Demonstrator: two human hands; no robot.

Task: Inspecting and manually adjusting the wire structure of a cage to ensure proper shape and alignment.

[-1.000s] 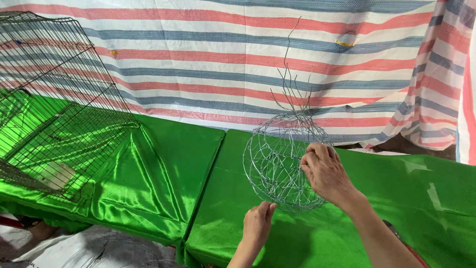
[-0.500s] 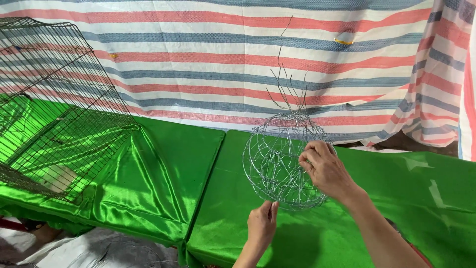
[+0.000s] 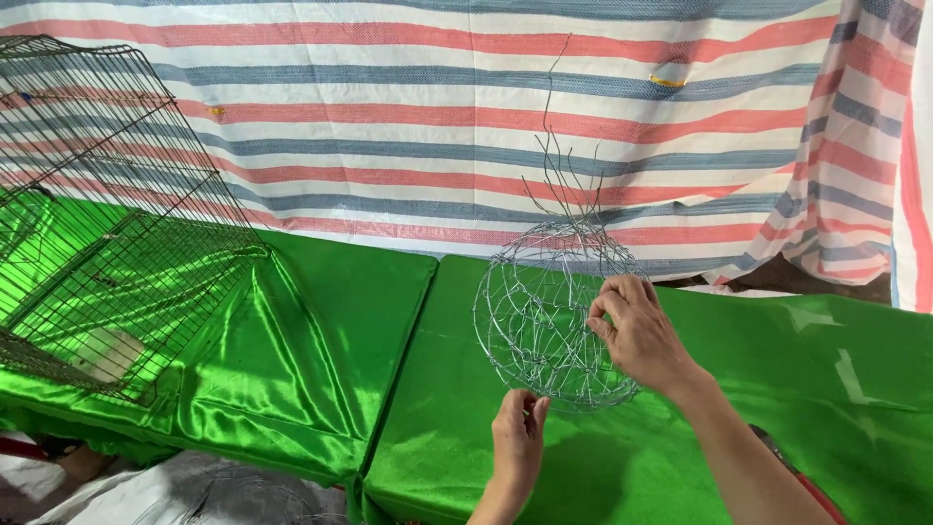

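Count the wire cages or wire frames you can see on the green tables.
2: a round wire frame held by both hands on the right table, and a box-shaped wire cage on the left table, partly cut off.

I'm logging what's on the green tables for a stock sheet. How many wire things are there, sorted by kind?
Round wire mesh basket, pinched by the left hand and right hand: 1
Rectangular wire cage: 1
Total: 2
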